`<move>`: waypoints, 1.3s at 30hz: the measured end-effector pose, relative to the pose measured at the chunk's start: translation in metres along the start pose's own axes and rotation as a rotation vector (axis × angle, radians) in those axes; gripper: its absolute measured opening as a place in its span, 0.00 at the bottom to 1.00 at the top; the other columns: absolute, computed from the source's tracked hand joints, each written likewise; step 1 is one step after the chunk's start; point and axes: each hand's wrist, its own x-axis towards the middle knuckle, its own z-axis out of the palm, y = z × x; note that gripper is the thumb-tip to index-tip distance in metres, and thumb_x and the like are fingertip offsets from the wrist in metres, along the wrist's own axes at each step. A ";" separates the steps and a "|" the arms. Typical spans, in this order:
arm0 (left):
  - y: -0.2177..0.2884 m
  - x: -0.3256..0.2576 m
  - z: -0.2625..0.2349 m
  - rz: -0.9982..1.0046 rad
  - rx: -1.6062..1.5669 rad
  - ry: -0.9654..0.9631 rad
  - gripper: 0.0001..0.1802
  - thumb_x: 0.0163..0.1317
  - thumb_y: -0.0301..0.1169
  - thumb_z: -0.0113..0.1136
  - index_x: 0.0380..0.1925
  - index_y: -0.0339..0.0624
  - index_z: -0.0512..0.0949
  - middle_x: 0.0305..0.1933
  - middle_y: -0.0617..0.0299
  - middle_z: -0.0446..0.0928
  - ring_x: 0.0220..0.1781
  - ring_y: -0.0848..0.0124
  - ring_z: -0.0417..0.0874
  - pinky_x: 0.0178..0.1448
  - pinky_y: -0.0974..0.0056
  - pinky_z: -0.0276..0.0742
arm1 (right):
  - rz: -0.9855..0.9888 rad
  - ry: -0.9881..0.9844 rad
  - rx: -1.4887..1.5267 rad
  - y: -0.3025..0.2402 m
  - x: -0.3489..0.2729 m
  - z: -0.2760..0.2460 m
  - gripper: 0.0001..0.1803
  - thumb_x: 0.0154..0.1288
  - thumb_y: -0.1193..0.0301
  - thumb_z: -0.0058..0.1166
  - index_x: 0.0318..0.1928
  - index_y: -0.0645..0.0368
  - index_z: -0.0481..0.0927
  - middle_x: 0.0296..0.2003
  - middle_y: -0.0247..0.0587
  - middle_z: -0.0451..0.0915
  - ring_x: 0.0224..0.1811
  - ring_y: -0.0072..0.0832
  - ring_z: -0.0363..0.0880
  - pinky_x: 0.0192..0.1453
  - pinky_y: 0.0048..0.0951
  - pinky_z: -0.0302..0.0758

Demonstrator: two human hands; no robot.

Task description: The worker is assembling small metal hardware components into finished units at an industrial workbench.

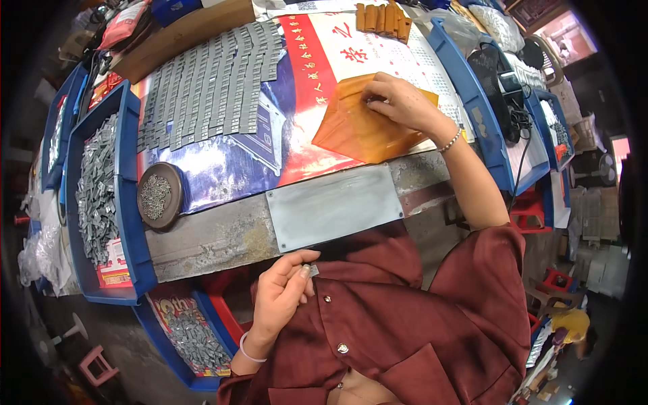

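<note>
My left hand (282, 291) is in front of my dark red shirt, just below the table edge. Its thumb and fingers pinch a small grey metal piece (313, 271). My right hand (403, 101) is over a translucent orange plastic sheet (374, 138) at the right of the table. Its fingers are curled together against the sheet; whatever sits between the tips is too small to make out. Close-set rows of small grey pieces (209, 88) cover the left of the table. A round dark dish (177, 182) of tiny metal parts stands near the front edge.
A pale metal plate (335, 206) is fixed at the table's front edge. Blue trays (128, 196) of loose grey pieces flank the left side; another blue tray (482, 108) stands at the right. Orange-brown bundles (383, 22) lie at the back. Cables (518, 128) hang at right.
</note>
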 end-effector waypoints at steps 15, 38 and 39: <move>-0.003 0.003 0.000 0.016 0.010 -0.051 0.15 0.69 0.28 0.48 0.53 0.34 0.74 0.24 0.70 0.73 0.24 0.86 0.70 0.28 0.79 0.65 | 0.094 0.105 0.102 -0.023 -0.009 0.001 0.06 0.56 0.78 0.54 0.34 0.65 0.73 0.30 0.48 0.78 0.34 0.44 0.78 0.39 0.35 0.74; 0.008 0.017 0.007 0.035 -0.273 -0.003 0.10 0.69 0.30 0.54 0.42 0.34 0.77 0.25 0.68 0.76 0.23 0.84 0.74 0.24 0.79 0.68 | -0.381 0.193 0.586 -0.178 -0.078 0.049 0.20 0.51 0.85 0.62 0.46 0.61 0.75 0.32 0.44 0.81 0.31 0.37 0.81 0.37 0.34 0.79; 0.006 0.016 0.005 0.038 -0.269 -0.010 0.09 0.68 0.29 0.54 0.42 0.34 0.77 0.25 0.68 0.76 0.23 0.84 0.73 0.24 0.79 0.68 | -0.381 0.192 0.587 -0.179 -0.079 0.050 0.20 0.51 0.85 0.62 0.46 0.61 0.75 0.32 0.44 0.81 0.31 0.37 0.81 0.37 0.34 0.79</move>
